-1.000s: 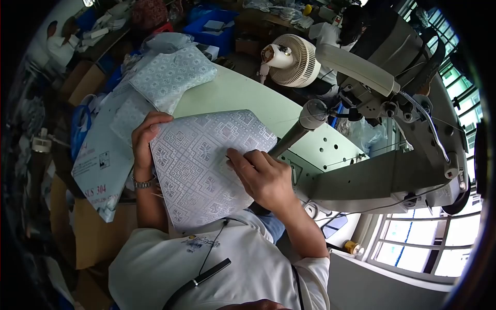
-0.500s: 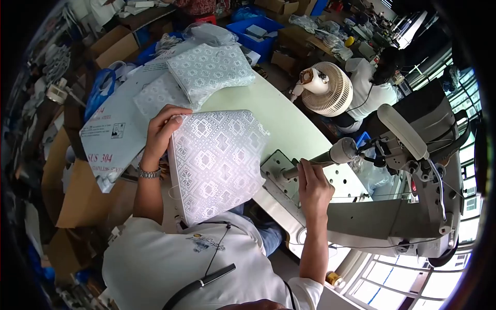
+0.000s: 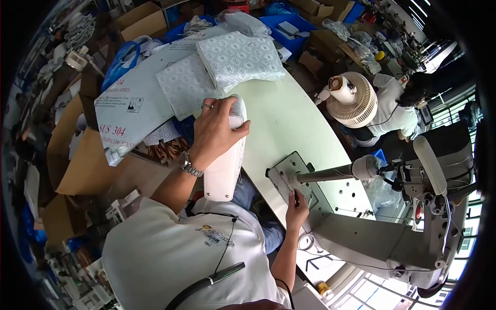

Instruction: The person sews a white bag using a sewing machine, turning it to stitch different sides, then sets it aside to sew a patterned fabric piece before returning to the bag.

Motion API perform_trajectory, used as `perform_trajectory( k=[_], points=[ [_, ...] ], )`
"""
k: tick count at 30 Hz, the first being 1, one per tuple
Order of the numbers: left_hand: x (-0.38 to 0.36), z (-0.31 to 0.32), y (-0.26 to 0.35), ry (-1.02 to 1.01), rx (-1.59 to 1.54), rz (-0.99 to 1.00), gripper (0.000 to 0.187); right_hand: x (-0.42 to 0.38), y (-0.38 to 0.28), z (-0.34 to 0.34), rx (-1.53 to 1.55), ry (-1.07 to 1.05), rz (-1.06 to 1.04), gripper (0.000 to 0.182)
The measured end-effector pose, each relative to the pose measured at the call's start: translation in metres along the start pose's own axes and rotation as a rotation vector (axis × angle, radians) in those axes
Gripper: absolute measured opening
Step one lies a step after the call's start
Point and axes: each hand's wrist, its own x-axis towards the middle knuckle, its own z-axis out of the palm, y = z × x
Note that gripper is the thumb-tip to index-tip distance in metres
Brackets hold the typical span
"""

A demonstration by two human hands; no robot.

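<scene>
My left hand (image 3: 219, 129) is closed over the top of a white bag (image 3: 223, 178), thumb on the near side. The bag stands on its narrow side, showing a smooth white panel with small metal studs at the lower end and a strip of silver patterned fabric at the top. My right hand (image 3: 296, 211) is beside the metal plate of a sewing machine (image 3: 338, 173), fingers pinched around a small dark item too small to name. The machine's cylindrical arm reaches across just above this hand.
Folded silver patterned pieces (image 3: 240, 59) lie on the pale green table (image 3: 281, 111), near a printed sheet (image 3: 129, 103). A fan (image 3: 353, 101) stands beyond the table's edge, with a seated person (image 3: 395, 106) behind it. Cardboard boxes (image 3: 77, 160) are on the left.
My left hand has turned the bag from its broad patterned face to its narrow white side. My right hand has left the machine's cylindrical arm and moved down towards me.
</scene>
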Motion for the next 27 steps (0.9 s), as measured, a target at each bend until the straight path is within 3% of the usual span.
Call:
perform_trajectory(
  k=[7,9,14,16,17,18,19,21,22,24,26,27],
  points=[
    [-0.008,0.017,0.009,0.042,0.033,0.072,0.081,-0.027,0.055,-0.013,0.119,0.107,0.275,0.032],
    [-0.016,0.019,0.013,-0.032,-0.005,0.001,0.097,-0.034,0.075,-0.013,0.132,0.125,0.315,0.033],
    [-0.019,0.017,0.01,-0.059,-0.026,-0.044,0.089,-0.041,0.108,-0.023,0.186,0.293,0.439,0.039],
    [-0.017,0.016,-0.005,-0.066,0.043,-0.056,0.079,-0.046,0.152,-0.02,0.17,0.411,0.281,0.05],
    [-0.015,0.01,-0.011,-0.109,0.096,-0.099,0.078,-0.044,0.144,-0.034,0.118,0.309,0.472,0.053],
    [-0.015,0.002,-0.018,-0.152,0.147,-0.149,0.077,-0.044,0.14,-0.033,0.169,0.372,0.405,0.057],
    [-0.015,-0.008,-0.027,-0.131,0.165,-0.162,0.075,-0.045,0.177,-0.028,0.08,0.398,0.312,0.06],
    [-0.008,-0.039,-0.053,-0.361,0.05,-0.379,0.07,-0.043,0.182,-0.028,0.16,0.419,0.412,0.06],
    [-0.011,-0.051,-0.076,-0.28,0.02,-0.343,0.063,-0.04,0.176,-0.027,0.193,0.421,0.437,0.059],
    [-0.018,-0.08,-0.136,-0.013,-0.26,-0.456,0.051,-0.041,0.17,-0.031,0.253,0.425,0.475,0.056],
    [-0.036,-0.119,-0.199,0.382,-0.589,-0.755,0.04,-0.04,0.17,-0.032,0.265,0.418,0.47,0.055],
    [-0.048,-0.144,-0.237,0.645,-0.552,-0.768,0.034,-0.04,0.167,-0.035,0.271,0.435,0.475,0.053]
  ],
)
